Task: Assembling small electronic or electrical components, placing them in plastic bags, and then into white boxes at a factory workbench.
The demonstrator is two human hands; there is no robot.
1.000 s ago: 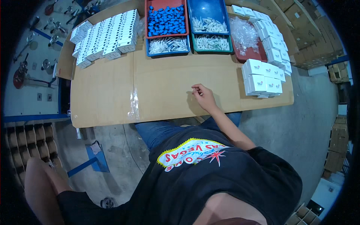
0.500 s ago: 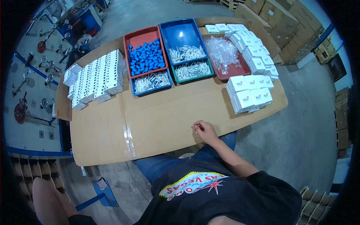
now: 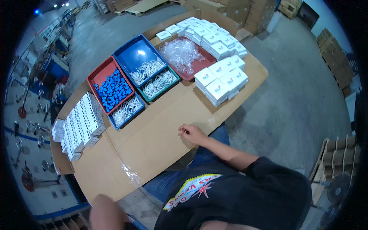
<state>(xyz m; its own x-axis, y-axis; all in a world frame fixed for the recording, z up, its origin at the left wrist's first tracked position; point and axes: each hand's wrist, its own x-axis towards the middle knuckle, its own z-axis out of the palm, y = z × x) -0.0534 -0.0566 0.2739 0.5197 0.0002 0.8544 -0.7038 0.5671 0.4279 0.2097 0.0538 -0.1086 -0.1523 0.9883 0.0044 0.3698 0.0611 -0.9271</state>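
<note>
My right hand (image 3: 193, 134) rests at the near edge of the cardboard-covered table (image 3: 153, 147), its fingers curled in and nothing visible in them. My left arm (image 3: 107, 213) shows as a blurred bent part at the lower left; its hand is out of the picture. Nearest to the right hand is a stack of white boxes (image 3: 218, 87). Beyond it lie a red tray with small blue plastic parts (image 3: 113, 89), a blue tray of white plugs or screws (image 3: 147, 70), and a green tray (image 3: 173, 83) and a lower blue tray (image 3: 134, 114) with similar pieces.
Rows of small white boxes (image 3: 81, 122) stand at the table's left. Clear plastic bags (image 3: 180, 53) lie in another red tray (image 3: 207, 59), with more white boxes (image 3: 211, 37) behind. Large cartons (image 3: 234, 15) stand beyond the table; a display board (image 3: 34, 161) is at the left.
The view has turned right, so the table appears tilted and shifted left. My left arm shows farther in from the left edge. The right hand keeps its curled pose on the table.
</note>
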